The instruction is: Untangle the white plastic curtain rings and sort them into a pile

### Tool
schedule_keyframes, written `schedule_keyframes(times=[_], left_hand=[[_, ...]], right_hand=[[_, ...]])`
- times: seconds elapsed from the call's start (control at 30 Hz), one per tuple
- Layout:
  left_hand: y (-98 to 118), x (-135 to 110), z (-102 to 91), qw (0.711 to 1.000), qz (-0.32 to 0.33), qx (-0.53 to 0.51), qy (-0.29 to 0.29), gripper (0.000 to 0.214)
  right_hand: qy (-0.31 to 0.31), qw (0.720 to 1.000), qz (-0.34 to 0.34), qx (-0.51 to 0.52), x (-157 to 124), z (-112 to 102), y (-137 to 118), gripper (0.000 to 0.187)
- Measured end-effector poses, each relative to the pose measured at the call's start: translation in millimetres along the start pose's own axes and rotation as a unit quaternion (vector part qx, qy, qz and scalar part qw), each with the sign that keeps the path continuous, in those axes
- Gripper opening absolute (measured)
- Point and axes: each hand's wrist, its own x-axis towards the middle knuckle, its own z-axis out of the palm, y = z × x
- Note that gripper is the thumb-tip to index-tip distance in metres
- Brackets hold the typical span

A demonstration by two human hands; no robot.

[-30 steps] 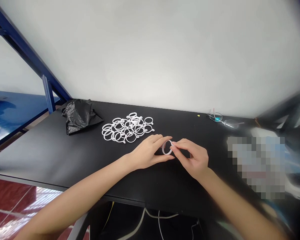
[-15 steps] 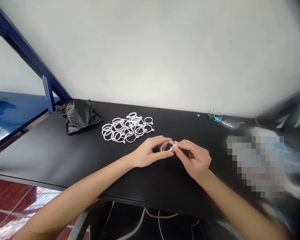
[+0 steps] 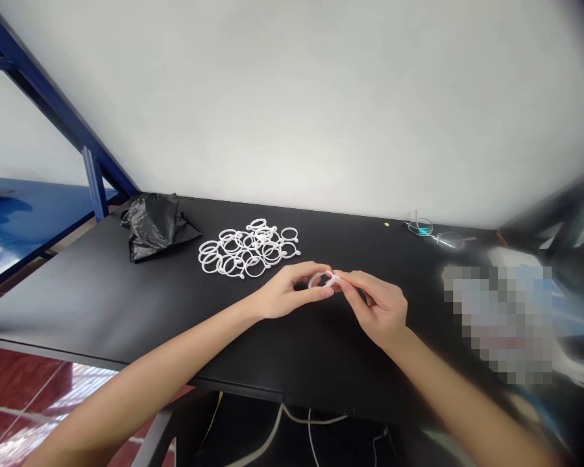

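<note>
A white plastic ring (image 3: 314, 279) is held between my two hands above the black table. My left hand (image 3: 292, 290) curves around its left side, thumb below and fingers above. At its right end, where a small knob-like part shows, the thumb and forefinger of my right hand (image 3: 377, 305) pinch it. The fingertips partly hide that end. Beyond my left hand lies a loose pile of similar white rings (image 3: 255, 266), overlapping, several with a small knob on the rim.
A crumpled black plastic bag (image 3: 153, 227) rests at the table's back left. Eyeglasses (image 3: 421, 227) lie near the wall at right, with a small yellow bit (image 3: 386, 224) beside them. A blurred, pixelated package (image 3: 503, 324) is at far right. Cables (image 3: 272, 431) hang below the table edge (image 3: 243, 389).
Both hands have shifted slightly up and left with the ring, and its held end has turned a little. The pile and the bag have not moved.
</note>
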Motion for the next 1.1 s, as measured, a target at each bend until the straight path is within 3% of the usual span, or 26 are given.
schedule_keyframes(times=[0.2, 0.33, 0.4, 0.5, 0.63, 0.77, 0.9, 0.97, 1.1], left_hand=[[3, 0, 0.7, 1.0, -0.001, 0.031, 0.003, 0.037], [3, 0, -7.4, 0.989, 0.023, 0.134, 0.049, 0.036], [2, -1, -19.7, 0.969, 0.032, 0.229, 0.087, 0.041], [-3, -7, -48.9, 0.908, 0.016, 0.391, 0.148, 0.045], [-14, -27, -88.3, 0.851, -0.033, 0.493, 0.177, 0.036], [-22, -48, -106.5, 0.832, -0.042, 0.527, 0.169, 0.037], [-27, -64, -118.3, 0.836, -0.063, 0.516, 0.177, 0.059], [-31, -69, -127.3, 0.844, -0.083, 0.503, 0.168, 0.073], [-43, -69, -144.9, 0.865, -0.105, 0.479, 0.108, 0.102]], right_hand=[[-0.014, 1.0, 0.023, 0.012, -2, -1, 2, 0.027], [-0.018, 0.997, 0.029, 0.074, -5, -3, 7, 0.042], [-0.014, 0.996, 0.042, 0.081, -6, -4, 9, 0.044], [-0.001, 0.996, 0.054, 0.075, -7, -7, 12, 0.042], [0.009, 0.995, 0.077, 0.059, -8, -6, 18, 0.036], [0.006, 0.991, 0.124, 0.039, -6, 2, 19, 0.027], [-0.05, 0.99, 0.135, 0.013, 6, 14, 12, 0.024], [-0.109, 0.985, 0.131, -0.008, 19, 23, 11, 0.039], [-0.26, 0.952, 0.149, -0.058, 59, 53, 23, 0.097]])
